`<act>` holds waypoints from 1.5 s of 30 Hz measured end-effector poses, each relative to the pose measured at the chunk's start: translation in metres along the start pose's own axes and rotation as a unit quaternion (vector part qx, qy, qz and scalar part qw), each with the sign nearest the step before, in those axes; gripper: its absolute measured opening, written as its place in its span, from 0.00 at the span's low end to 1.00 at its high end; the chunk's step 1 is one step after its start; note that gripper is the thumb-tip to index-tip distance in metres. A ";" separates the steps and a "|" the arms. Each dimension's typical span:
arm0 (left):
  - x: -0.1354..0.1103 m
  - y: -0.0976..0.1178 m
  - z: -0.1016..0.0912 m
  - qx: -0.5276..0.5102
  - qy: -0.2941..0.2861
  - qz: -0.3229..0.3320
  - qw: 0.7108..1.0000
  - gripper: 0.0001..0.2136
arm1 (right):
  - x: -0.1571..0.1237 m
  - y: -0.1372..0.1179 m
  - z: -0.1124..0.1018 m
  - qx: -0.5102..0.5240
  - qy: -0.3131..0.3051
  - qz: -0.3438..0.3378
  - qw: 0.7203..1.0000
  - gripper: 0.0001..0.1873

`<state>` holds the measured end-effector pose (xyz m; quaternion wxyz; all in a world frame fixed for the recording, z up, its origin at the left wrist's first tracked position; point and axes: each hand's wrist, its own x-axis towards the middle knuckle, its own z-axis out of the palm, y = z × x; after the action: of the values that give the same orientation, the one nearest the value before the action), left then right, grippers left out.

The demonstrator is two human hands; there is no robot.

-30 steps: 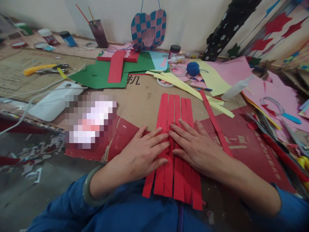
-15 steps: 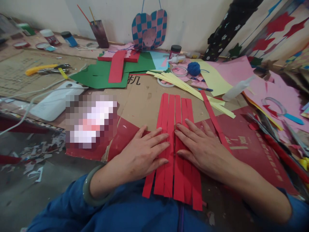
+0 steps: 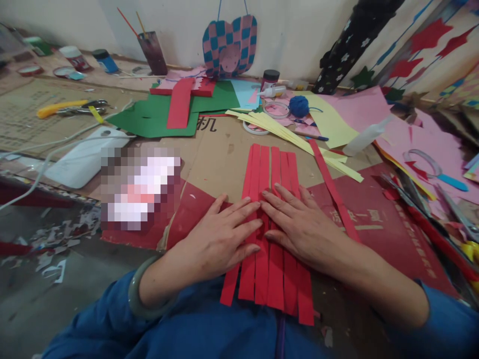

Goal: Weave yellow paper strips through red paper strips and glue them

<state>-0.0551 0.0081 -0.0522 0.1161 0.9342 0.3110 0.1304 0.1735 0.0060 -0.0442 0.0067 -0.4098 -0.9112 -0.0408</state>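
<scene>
Several red paper strips (image 3: 275, 279) lie side by side, lengthwise, over the near edge of the cardboard. My left hand (image 3: 224, 237) rests flat on the left strips, fingers spread and pointing right. From the other side my right hand (image 3: 299, 224) lies flat across the middle and right strips, its fingertips close to those of my left. Both hands press from above and hold nothing in a grasp. A single red strip (image 3: 331, 187) lies slanted to the right, partly under my right forearm. Behind the red strips is a bundle of pale yellow strips (image 3: 275, 130).
Green paper (image 3: 149, 117) and a blue yarn ball (image 3: 299, 106) lie at the back. Right are a glue bottle (image 3: 366, 137), pink paper (image 3: 441, 154) and scissors (image 3: 458, 214). Left are yellow-handled pliers (image 3: 62, 108), a white power bank-like slab (image 3: 88, 157) and a cable (image 3: 47, 164).
My right hand has slid left across the strips, closer to my left hand. The middle strips now sit closer together, with a narrower gap. My left hand has stayed in place.
</scene>
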 end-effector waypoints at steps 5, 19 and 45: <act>0.000 0.001 -0.001 -0.006 -0.006 -0.005 1.000 0.17 | -0.001 -0.001 0.000 -0.004 0.006 0.011 1.000 0.29; -0.001 0.001 0.000 -0.011 0.000 -0.013 1.000 0.20 | 0.008 -0.004 0.001 0.029 -0.013 -0.010 0.999 0.27; 0.000 0.001 -0.001 -0.017 0.004 -0.005 1.000 0.19 | -0.007 0.008 -0.003 -0.016 0.021 0.020 0.999 0.28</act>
<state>-0.0546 0.0074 -0.0511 0.1310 0.9302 0.3135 0.1387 0.1843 0.0058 -0.0405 0.0202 -0.4275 -0.9015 -0.0638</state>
